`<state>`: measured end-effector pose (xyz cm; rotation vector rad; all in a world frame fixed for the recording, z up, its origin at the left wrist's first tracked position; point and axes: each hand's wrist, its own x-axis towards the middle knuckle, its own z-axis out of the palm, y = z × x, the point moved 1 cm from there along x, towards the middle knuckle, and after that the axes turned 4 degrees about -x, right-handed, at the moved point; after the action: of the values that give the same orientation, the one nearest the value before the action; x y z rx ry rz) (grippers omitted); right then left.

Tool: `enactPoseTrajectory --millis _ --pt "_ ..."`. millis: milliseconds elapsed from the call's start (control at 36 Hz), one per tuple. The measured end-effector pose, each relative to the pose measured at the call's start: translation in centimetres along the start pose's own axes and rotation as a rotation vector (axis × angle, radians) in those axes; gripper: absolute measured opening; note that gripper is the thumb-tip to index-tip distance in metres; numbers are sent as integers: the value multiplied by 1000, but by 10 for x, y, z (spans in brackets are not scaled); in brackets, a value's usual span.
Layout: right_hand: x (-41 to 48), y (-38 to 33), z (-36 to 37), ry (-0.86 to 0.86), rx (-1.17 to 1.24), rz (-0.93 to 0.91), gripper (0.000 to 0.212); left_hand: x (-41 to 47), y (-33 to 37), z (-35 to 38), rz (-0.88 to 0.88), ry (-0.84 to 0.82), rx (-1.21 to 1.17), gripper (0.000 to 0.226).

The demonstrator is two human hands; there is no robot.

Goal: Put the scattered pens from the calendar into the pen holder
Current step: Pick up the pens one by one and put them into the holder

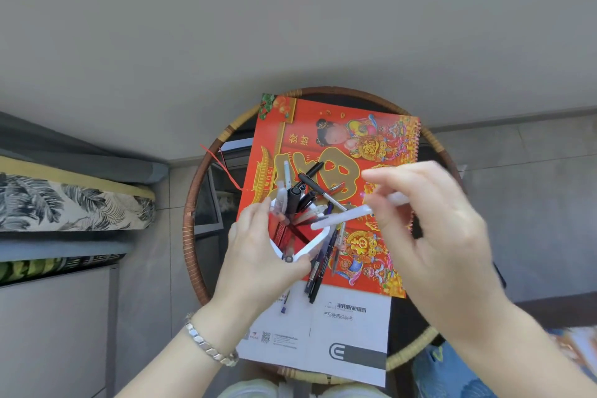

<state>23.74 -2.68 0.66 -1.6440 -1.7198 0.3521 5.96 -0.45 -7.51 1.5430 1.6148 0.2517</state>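
A red and gold calendar (381, 145) lies on a round glass table. My left hand (258, 255) grips a white pen holder (318, 241) tilted over the calendar, with several pens standing in it. My right hand (436, 216) pinches a white pen (342, 218) by its rear end, its tip pointing left over the holder's rim. A black and silver pen (318, 191) lies on the calendar behind the holder. Several dark pens (319, 268) lie at the calendar's lower edge, partly hidden by the holder.
A white instruction booklet (349, 329) lies under the calendar's near edge, with a blue pen (285, 302) on it. The table has a raised rattan rim (190, 229). A cushioned seat with leaf print (74, 203) stands to the left. A red string (223, 165) trails off the calendar.
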Motion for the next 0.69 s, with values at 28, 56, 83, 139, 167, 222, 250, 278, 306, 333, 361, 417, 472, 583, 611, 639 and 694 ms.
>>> enactPoseTrajectory --millis 28,56,83,139,167,222,250,278,306,333,361,417,472,583,611,639,694 --pt "-3 3 9 -47 10 15 20 0 2 0 1 -7 -12 83" --pt "-6 5 18 -106 7 28 21 0 3 1 2 -16 -24 84" --pt "-10 8 27 -169 -5 39 22 0 5 1 2 -22 -35 86" --pt "-17 13 39 -289 -17 56 29 0 9 2 1 -17 -66 88" --pt "-19 15 42 -317 -1 58 33 0 10 2 -2 -6 -85 87" --pt "-20 22 41 -260 53 69 33 3 11 0 -22 16 -120 85" --pt "-20 27 40 -199 67 110 29 4 10 -1 -32 26 -135 84" --pt "-21 34 40 -142 60 191 25 5 10 -3 -40 37 -143 82" --pt "-22 44 42 -122 35 317 20 6 9 -5 -47 51 -143 80" --pt "-25 56 46 -171 -2 476 18 7 8 -8 -51 64 -141 77" --pt "-30 69 53 -288 -44 665 18 7 7 -10 -56 74 -141 74" --pt "-46 90 73 -584 -126 963 28 8 3 -15 -64 89 -137 74" --pt "-59 101 96 -760 -188 1046 37 8 -4 -17 -72 91 -123 76" --pt "-75 104 141 -743 -210 1036 33 5 -13 -18 -88 82 -96 77" --pt "-76 104 149 -724 -215 1046 35 3 -15 -18 -85 78 -93 77" --pt "-77 104 157 -700 -221 1059 39 1 -16 -18 -82 75 -94 77" --pt "-78 104 168 -654 -229 1087 39 -3 -17 -18 -78 66 -104 79"
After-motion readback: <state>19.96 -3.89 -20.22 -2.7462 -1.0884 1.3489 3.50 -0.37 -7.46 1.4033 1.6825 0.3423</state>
